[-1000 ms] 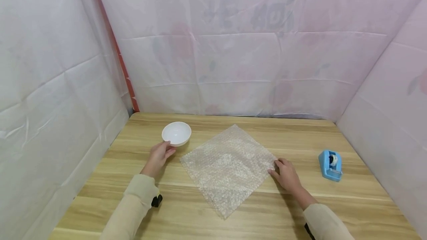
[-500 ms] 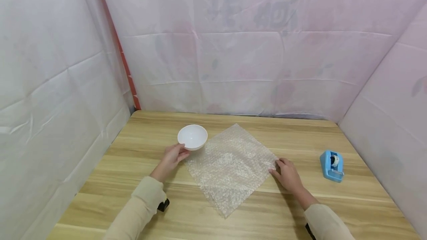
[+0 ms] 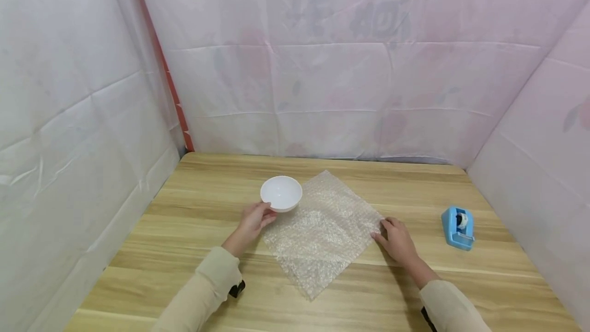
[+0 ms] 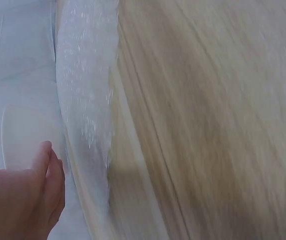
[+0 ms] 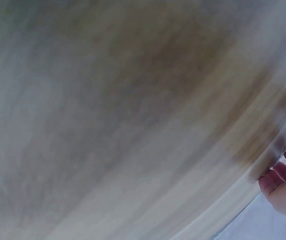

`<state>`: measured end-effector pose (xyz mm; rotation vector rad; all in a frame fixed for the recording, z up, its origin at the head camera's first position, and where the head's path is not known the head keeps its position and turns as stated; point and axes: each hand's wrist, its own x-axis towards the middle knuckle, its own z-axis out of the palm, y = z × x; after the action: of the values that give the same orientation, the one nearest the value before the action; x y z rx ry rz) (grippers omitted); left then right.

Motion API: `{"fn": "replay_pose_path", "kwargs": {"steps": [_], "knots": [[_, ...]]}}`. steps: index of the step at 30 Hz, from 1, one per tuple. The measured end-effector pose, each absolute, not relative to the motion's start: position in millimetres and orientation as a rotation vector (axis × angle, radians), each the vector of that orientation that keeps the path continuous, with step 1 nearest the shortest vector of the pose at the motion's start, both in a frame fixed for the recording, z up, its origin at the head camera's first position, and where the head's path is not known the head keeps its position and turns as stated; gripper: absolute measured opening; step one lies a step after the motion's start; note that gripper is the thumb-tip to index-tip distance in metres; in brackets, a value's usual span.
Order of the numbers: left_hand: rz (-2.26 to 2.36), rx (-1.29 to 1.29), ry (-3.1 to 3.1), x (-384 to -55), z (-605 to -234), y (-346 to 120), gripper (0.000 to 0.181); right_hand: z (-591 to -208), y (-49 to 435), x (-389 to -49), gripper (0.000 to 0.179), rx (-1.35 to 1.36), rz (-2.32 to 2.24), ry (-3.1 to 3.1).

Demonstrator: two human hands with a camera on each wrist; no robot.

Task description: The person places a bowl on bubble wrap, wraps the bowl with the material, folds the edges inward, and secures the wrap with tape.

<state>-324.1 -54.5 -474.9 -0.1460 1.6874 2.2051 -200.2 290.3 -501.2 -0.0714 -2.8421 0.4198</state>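
Here, your left hand [image 3: 252, 219] pinches the white, round, shallow bowl [image 3: 280, 191] at its near-left rim, the thumb and fingers drawn close on the wall. The bowl faces mouth-up over the left part of the clear, square bubble-wrap sheet [image 3: 322, 234]; whether its base touches the wrap cannot be told. In the left wrist view, the same grip appears at the lower left, beside the sheet.

Your right hand [image 3: 397, 242] touches the sheet's right-hand corner, its thumb and forefinger tips set a little apart at the edge; whether they pinch the wrap or merely press it cannot be told, and the right wrist view is blurred. The sheet lies flat on the light, wood-grain table [image 3: 184, 224], one corner toward you. To the right, well apart from your right hand, stands the blue plastic tape dispenser [image 3: 458, 229].
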Motion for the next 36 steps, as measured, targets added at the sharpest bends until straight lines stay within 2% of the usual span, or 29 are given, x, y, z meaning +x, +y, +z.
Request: {"fn": "replay_pose_path", "kwargs": {"steps": [36], "knots": [[2.091,-0.025,1.633,-285,-481,17,0.041,-498,290,-200,0.049,-0.095,0.424,-2.867]]}}
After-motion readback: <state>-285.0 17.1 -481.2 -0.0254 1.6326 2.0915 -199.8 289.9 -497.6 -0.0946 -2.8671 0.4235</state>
